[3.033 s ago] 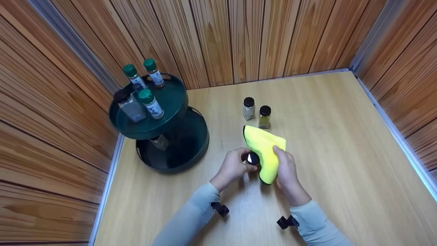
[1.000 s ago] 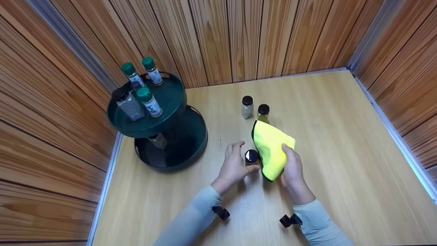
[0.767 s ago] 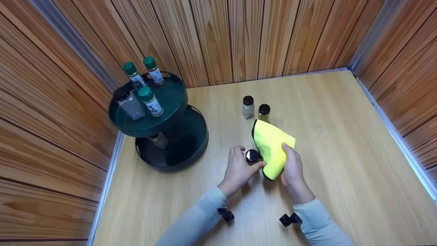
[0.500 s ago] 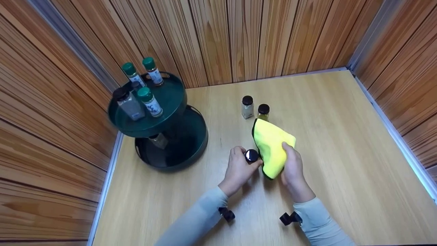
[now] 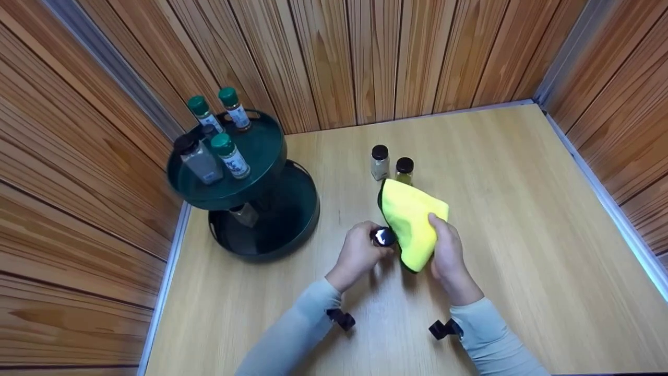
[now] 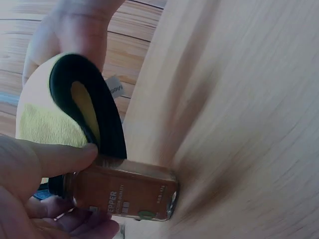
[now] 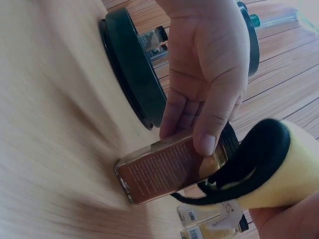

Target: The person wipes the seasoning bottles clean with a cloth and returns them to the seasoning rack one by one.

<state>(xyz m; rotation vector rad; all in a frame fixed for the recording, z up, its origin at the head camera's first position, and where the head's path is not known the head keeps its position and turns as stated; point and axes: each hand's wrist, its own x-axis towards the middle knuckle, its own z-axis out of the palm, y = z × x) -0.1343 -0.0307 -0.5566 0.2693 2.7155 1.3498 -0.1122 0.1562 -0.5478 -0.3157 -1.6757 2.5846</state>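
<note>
My left hand pinches a glass spice jar of reddish-brown powder between thumb and fingers, near its black cap. The word "PEPPER" is partly readable on the label. My right hand grips a folded yellow cloth with a black edge. The cloth's black border lies against the jar's side by the cap. Whether the jar's base touches the table cannot be told. Behind the cloth stand a jar of pale contents and a partly hidden jar of yellow-green contents.
A dark green two-tier round rack stands on the left of the wooden table. Its upper tier bears several bottles, some with green caps, and a larger dark-capped jar. Another jar sits below. Wood-panelled walls enclose the table.
My left fingers loosened around the jar a second ago, then took hold of it again and drew it slightly left. The cloth follows leftward and sits farther back than three seconds ago.
</note>
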